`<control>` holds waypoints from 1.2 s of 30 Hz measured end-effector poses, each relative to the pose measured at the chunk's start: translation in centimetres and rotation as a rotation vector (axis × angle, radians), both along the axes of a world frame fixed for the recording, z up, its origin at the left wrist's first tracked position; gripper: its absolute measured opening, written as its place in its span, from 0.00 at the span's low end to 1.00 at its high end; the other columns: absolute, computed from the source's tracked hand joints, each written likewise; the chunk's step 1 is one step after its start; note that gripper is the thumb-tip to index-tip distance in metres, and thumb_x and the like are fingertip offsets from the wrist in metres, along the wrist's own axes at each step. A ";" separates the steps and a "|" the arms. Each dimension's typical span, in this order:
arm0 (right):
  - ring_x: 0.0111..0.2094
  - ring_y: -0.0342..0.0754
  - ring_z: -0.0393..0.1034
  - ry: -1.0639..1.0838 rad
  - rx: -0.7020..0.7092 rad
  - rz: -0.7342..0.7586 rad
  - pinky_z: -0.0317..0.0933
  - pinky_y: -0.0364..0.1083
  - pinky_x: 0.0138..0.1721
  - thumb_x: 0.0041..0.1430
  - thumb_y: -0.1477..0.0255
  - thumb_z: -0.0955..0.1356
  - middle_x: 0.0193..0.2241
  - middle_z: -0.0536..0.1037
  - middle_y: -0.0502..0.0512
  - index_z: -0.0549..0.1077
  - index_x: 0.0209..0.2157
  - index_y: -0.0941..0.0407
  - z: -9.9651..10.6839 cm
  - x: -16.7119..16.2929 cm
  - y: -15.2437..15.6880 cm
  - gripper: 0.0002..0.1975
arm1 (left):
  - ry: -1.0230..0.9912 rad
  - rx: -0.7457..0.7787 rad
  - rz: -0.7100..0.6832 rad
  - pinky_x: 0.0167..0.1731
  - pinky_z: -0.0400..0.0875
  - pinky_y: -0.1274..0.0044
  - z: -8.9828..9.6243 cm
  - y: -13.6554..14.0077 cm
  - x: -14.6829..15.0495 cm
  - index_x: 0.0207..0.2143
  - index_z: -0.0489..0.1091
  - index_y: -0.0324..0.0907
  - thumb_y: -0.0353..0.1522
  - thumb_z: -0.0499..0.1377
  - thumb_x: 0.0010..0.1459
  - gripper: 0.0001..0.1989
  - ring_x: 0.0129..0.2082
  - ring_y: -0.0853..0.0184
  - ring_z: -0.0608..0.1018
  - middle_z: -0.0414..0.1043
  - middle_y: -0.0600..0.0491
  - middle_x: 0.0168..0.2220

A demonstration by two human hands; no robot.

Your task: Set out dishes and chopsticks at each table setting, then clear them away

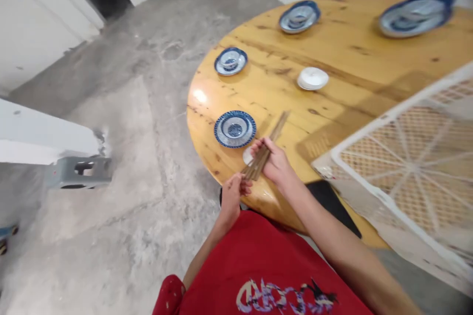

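Note:
My right hand (pixel 273 160) is wrapped round a bundle of brown chopsticks (pixel 261 158) above the near edge of the wooden table. At the lower ends of the bundle, my left hand (pixel 235 192) pinches one or more chopsticks; how many I cannot tell. Just beyond my hands lies a blue-and-white plate with a bowl (pixel 235 129) on it. A small white dish (pixel 248 155) shows partly behind the right hand's fingers.
More blue-and-white plates (pixel 230 61) stand round the rim of the table (pixel 273 101). A white dish (pixel 313 78) sits farther in. On the right is a large white plastic basket (pixel 384 194), with a dark flat object (pixel 334 206) beside it. A grey stool (pixel 79 172) stands left.

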State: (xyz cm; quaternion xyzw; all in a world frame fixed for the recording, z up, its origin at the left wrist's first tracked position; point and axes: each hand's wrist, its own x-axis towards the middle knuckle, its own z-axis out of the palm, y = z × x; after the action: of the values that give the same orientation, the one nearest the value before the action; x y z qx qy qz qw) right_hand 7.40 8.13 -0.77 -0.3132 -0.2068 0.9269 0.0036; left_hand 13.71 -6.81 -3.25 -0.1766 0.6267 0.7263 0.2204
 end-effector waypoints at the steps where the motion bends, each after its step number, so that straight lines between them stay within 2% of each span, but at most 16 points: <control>1: 0.25 0.42 0.74 -0.018 -0.038 0.001 0.74 0.41 0.31 0.66 0.71 0.71 0.24 0.76 0.48 0.69 0.29 0.55 -0.4 0.2 -0.2 0.11 | -0.039 0.033 0.031 0.25 0.64 0.78 -0.1 0.3 0.6 0.31 0.71 0.38 0.55 0.62 0.54 0.27 0.21 0.72 0.71 0.75 0.51 0.26; 5: 0.30 0.44 0.77 0.067 -0.072 0.022 0.75 0.43 0.37 0.64 0.69 0.72 0.26 0.79 0.49 0.71 0.30 0.54 -1.9 2.2 -0.7 0.09 | -0.069 0.072 0.055 0.27 0.66 0.78 0.2 0.5 1.9 0.36 0.72 0.37 0.57 0.64 0.52 0.30 0.23 0.70 0.75 0.77 0.51 0.28; 10: 0.30 0.45 0.78 0.087 0.059 0.009 0.75 0.44 0.37 0.60 0.67 0.75 0.26 0.79 0.48 0.72 0.30 0.53 -2.3 4.8 -1.0 0.10 | -0.015 0.119 -0.188 0.28 0.68 0.76 1.2 1.1 1.9 0.38 0.76 0.35 0.63 0.58 0.54 0.37 0.27 0.67 0.77 0.79 0.46 0.31; 17: 0.27 0.46 0.77 0.012 0.206 0.013 0.73 0.44 0.33 0.55 0.61 0.78 0.24 0.79 0.51 0.72 0.28 0.55 -1.7 6.3 -1.6 0.16 | 0.018 0.067 -0.417 0.25 0.67 0.76 1.7 1.8 1.5 0.29 0.71 0.38 0.59 0.69 0.45 0.32 0.22 0.71 0.71 0.73 0.51 0.24; 23: 0.28 0.46 0.76 -0.013 0.182 0.021 0.71 0.41 0.28 0.54 0.62 0.78 0.24 0.78 0.51 0.72 0.26 0.55 -1.5 6.6 -2.2 0.16 | 0.036 0.015 -0.481 0.21 0.62 0.78 1.6 1.7 1.3 0.26 0.67 0.40 0.57 0.70 0.45 0.30 0.18 0.74 0.67 0.67 0.56 0.20; 29: 0.27 0.46 0.76 0.006 0.224 0.037 0.72 0.42 0.28 0.54 0.60 0.78 0.24 0.79 0.52 0.71 0.26 0.54 -2.7 6.7 -3.0 0.17 | 0.020 -0.027 -0.455 0.18 0.58 0.79 0.9 1.4 1.7 0.27 0.66 0.41 0.54 0.69 0.48 0.27 0.17 0.75 0.65 0.66 0.56 0.20; 36: 0.22 0.45 0.74 0.016 0.256 0.087 0.68 0.40 0.22 0.56 0.61 0.76 0.23 0.79 0.54 0.72 0.25 0.55 -2.6 6.5 -2.8 0.16 | 0.142 -0.136 -0.479 0.21 0.62 0.79 1.0 2.1 0.7 0.27 0.65 0.42 0.49 0.65 0.55 0.21 0.18 0.73 0.67 0.65 0.57 0.19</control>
State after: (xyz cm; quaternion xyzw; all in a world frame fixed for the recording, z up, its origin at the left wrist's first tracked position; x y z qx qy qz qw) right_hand 13.86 5.30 -3.42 -0.2934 -0.3368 0.8947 0.0052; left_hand 14.38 -4.71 -2.29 0.0139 0.7117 0.6202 0.3295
